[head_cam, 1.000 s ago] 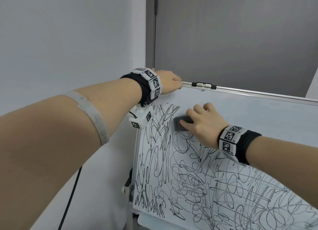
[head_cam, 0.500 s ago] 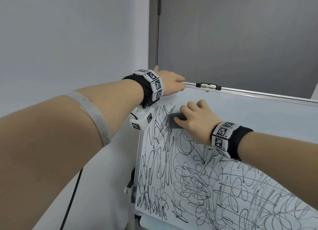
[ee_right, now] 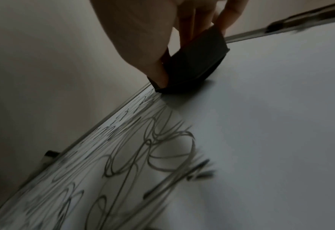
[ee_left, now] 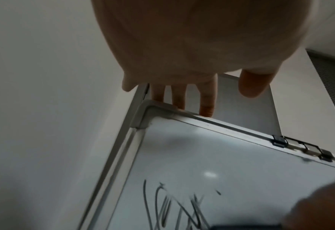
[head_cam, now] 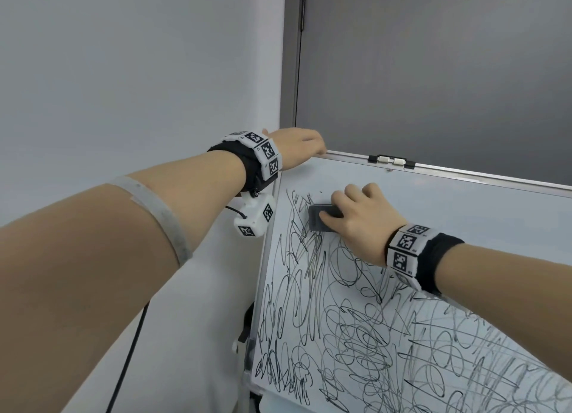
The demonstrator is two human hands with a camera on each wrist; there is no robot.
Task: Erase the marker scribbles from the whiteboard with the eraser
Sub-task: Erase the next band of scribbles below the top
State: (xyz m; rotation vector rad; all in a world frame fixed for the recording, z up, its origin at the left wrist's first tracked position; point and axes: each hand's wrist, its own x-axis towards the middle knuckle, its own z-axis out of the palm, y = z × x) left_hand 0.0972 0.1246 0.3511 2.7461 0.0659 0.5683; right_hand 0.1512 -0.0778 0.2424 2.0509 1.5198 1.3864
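Note:
A tilted whiteboard [head_cam: 464, 202] carries dense black scribbles [head_cam: 356, 320] over its lower left; its upper band is wiped white. My right hand [head_cam: 359, 217] grips a dark grey eraser [head_cam: 318, 217] and presses it flat on the board near the top left, at the upper edge of the scribbles. In the right wrist view the eraser [ee_right: 192, 66] sits between thumb and fingers on the whiteboard [ee_right: 271, 124]. My left hand [head_cam: 297, 148] holds the board's top left corner; in the left wrist view its fingers [ee_left: 206, 99] curl over the frame corner [ee_left: 149, 113].
A grey door [head_cam: 433, 72] stands behind the board and a pale wall [head_cam: 139, 72] lies to the left. A metal clip [head_cam: 391, 160] sits on the board's top rail. A black cable [head_cam: 130, 357] hangs beside the board's left edge.
My right hand has slid the eraser leftward along the upper part of the board, toward the left edge. The left hand has kept its hold on the corner.

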